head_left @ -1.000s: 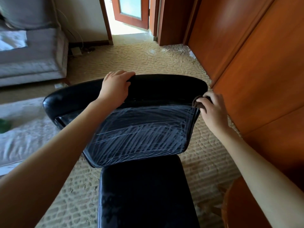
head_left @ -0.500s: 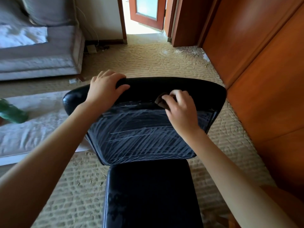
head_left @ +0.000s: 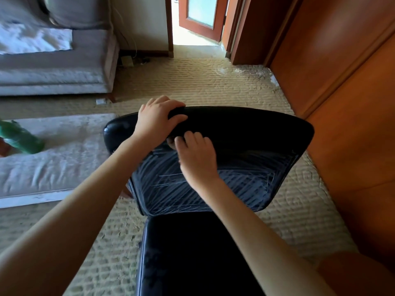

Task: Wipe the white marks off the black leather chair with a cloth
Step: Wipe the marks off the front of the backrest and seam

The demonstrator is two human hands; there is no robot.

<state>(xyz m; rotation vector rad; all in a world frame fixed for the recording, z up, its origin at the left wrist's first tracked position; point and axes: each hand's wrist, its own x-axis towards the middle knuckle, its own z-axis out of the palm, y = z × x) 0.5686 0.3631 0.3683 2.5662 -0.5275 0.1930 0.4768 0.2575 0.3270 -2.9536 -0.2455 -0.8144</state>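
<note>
At backrest point(head_left: 245, 129) top edge: left hand point(head_left: 157, 120) grips rim; right hand point(head_left: 197, 155) fingers point(head_left: 190, 138) pinch cloth point(head_left: 171, 143).

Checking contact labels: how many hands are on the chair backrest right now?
2. The left hand grips the top edge of the backrest near its left end; the right hand holds a dark cloth against the front face just below.

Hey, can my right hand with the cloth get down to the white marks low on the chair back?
Probably yes. The right hand presses the cloth on the chair back just above the white marks; nothing lies between, and the left hand grips the top edge, clear of them.
</note>
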